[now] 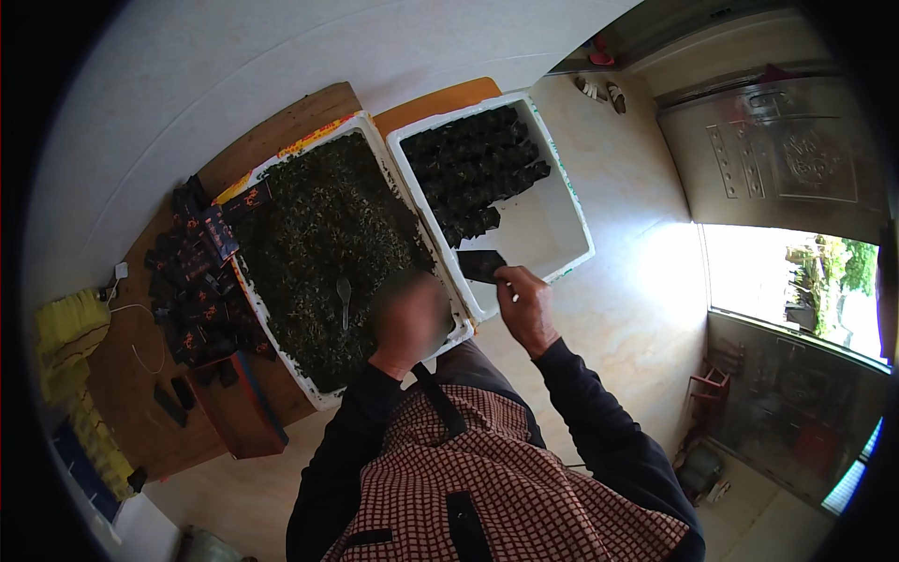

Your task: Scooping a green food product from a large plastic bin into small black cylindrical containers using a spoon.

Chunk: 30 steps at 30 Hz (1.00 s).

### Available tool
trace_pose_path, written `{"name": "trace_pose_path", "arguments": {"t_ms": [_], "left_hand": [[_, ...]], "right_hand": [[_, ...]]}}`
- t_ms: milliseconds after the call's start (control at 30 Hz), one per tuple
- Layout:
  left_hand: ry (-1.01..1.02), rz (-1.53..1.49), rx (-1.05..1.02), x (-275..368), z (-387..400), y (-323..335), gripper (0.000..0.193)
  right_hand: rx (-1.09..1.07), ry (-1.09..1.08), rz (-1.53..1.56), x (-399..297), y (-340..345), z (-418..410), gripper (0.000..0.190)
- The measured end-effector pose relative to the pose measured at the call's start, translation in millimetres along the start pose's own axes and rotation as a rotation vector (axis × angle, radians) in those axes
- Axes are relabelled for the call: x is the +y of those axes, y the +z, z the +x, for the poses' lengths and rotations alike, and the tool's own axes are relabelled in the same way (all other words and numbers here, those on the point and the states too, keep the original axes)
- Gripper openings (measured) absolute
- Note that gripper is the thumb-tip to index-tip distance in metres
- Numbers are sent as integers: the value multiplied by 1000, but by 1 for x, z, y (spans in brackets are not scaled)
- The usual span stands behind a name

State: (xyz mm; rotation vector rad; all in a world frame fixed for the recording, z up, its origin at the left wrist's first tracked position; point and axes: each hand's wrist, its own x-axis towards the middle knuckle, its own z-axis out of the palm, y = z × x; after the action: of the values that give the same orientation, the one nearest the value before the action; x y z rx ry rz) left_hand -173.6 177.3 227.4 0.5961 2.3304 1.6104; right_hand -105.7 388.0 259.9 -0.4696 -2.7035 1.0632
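Note:
My right hand [527, 305] grips one end of a small black packet [481, 266] over the near end of a white foam box [562, 242]. Rows of similar dark packets [470, 165] stand packed together in the far part of that box. My left hand [411, 319] is over the near right corner of a second foam box [275, 345], spread with loose dark green leaves [316, 225] that look like dried tea. A blur covers this hand, so its fingers and anything in them are hidden. A clear plastic spoon [344, 298] lies on the leaves.
Left of the leaves, printed dark packets [193, 260] are heaped on a wooden table [126, 393]. A reddish open tray [242, 414] sits near its front edge, with a white cable [151, 351] farther left. Sandals [600, 93] lie on the floor beyond the boxes.

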Motion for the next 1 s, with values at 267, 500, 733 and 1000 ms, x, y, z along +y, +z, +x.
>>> {"name": "trace_pose_path", "arguments": {"t_ms": [267, 500, 733, 1000], "left_hand": [[-141, 0, -31, -42, -27, 12, 19], [-340, 20, -30, -68, -44, 12, 21], [-573, -22, -37, -79, -60, 6, 26], [-595, -59, -4, -90, -62, 4, 27]], "right_hand": [[149, 111, -186, 110, -9, 23, 4], [43, 117, -363, 185, 38, 57, 12], [-22, 116, -382, 193, 64, 78, 10], [-47, 69, -355, 195, 75, 88, 8]]}}
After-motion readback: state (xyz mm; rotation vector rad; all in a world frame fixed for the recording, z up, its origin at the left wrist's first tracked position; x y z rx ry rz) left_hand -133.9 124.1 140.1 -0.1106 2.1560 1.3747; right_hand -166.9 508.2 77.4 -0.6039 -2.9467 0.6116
